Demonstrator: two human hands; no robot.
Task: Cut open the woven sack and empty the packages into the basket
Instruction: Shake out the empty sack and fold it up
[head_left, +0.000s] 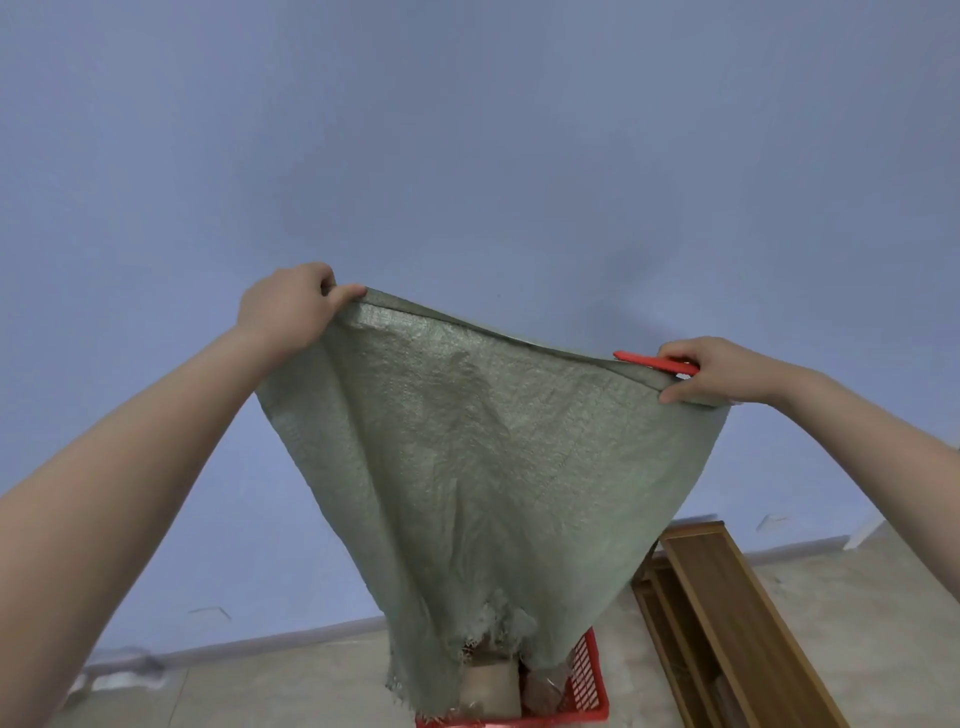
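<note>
A grey-green woven sack (478, 457) hangs upside down, stretched between both hands high in front of a blue wall. My left hand (291, 306) pinches its upper left corner. My right hand (711, 371) grips the upper right corner together with a red cutter (655, 362). The sack's frayed, cut-open mouth hangs low over a red plastic basket (589, 675) on the floor. Brown paper-wrapped packages (491, 686) lie in the basket below the opening; the sack hides most of the basket.
A long wooden shelf unit (727, 623) lies on the pale tiled floor to the right of the basket. The blue wall with a grey baseboard (260, 644) stands right behind.
</note>
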